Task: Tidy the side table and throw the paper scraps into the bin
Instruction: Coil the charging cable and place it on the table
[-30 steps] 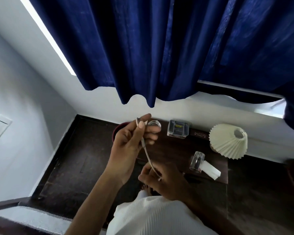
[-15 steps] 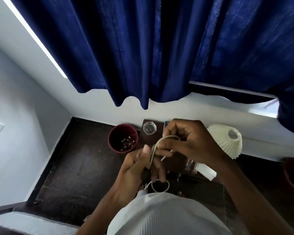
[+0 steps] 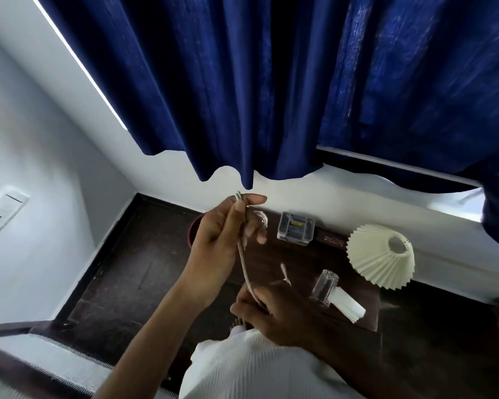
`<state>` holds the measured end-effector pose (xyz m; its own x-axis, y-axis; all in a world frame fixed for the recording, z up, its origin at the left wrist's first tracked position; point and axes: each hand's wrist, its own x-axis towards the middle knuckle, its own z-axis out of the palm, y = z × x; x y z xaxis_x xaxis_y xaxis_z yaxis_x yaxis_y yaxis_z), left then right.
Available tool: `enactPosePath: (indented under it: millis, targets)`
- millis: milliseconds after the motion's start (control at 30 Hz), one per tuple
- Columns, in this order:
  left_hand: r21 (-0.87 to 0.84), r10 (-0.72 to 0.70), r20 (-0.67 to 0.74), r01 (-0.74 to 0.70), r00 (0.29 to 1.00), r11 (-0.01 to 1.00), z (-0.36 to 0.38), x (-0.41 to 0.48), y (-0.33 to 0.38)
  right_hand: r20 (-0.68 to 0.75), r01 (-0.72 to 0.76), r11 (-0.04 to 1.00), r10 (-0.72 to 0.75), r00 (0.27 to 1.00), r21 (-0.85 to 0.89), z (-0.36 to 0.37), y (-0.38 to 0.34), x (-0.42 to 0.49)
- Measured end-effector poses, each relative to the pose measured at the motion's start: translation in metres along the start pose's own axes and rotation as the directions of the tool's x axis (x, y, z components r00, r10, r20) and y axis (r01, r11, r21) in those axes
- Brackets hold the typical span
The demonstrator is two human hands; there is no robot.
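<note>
A thin pale cable (image 3: pixel 244 263) runs taut between both hands above the dark wooden side table (image 3: pixel 366 272). My left hand (image 3: pixel 228 237) is raised and pinches folded loops of the cable at the top. My right hand (image 3: pixel 274 309) is lower, near my body, and grips the cable's other stretch, with a loose end sticking up beside it. The dark red bin (image 3: pixel 193 233) stands on the floor left of the table, mostly hidden behind my left hand. No paper scraps show on the table.
On the table are a clear plastic box (image 3: pixel 296 230), a small glass jar (image 3: pixel 261 221), a tipped glass bottle (image 3: pixel 324 287) with a white cap, and a pleated cream lampshade (image 3: pixel 382 256). A blue curtain (image 3: pixel 271 82) hangs above. A wall socket (image 3: pixel 0 210) is at left.
Half a second ago both hands were close together, winding a loop. Now the left hand has lifted, the right has dropped toward my body, and the cable is stretched between them.
</note>
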<state>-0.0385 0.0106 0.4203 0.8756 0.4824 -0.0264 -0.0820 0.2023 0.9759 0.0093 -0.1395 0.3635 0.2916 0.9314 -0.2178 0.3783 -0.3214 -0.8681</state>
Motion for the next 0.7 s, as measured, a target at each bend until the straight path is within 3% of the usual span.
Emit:
enactPosePath:
  millis: [133,200,300,367,467,567,700]
  targets:
    - [0.497,0.047,0.065,-0.073,0.997,0.865,0.006,-0.005,-0.020,-0.157,0.119,0.979,-0.145,0.977,-0.165,-0.042,-0.017,-0.011]
    - [0.558,0.032,0.096,-0.080,0.995,0.826,0.014,-0.012,-0.024,-0.193,0.149,0.975,-0.181,0.965,-0.167,-0.069,-0.020,-0.013]
    - [0.235,-0.158,0.116,0.128,0.981,0.964,0.023,-0.024,-0.027,-0.256,0.173,0.970,-0.213,0.943,-0.169,-0.105,-0.018,-0.008]
    - [0.082,-0.213,0.117,0.204,0.970,0.976,0.032,-0.031,-0.024,-0.343,0.199,0.975,-0.221,0.913,-0.098,-0.120,-0.010,0.000]
    - [-0.058,-0.196,0.127,0.204,0.972,0.977,0.047,-0.038,-0.018,-0.392,0.175,0.972,-0.101,0.914,0.158,-0.122,0.009,0.015]
    - [-0.110,-0.165,0.092,0.175,0.982,0.978,0.058,-0.036,-0.009,-0.263,0.140,0.892,-0.025,0.965,0.429,-0.097,0.027,0.022]
    - [-0.214,-0.127,0.062,0.137,0.990,0.967,0.063,-0.026,0.003,-0.237,0.092,0.881,0.023,0.971,0.464,-0.053,0.039,0.013]
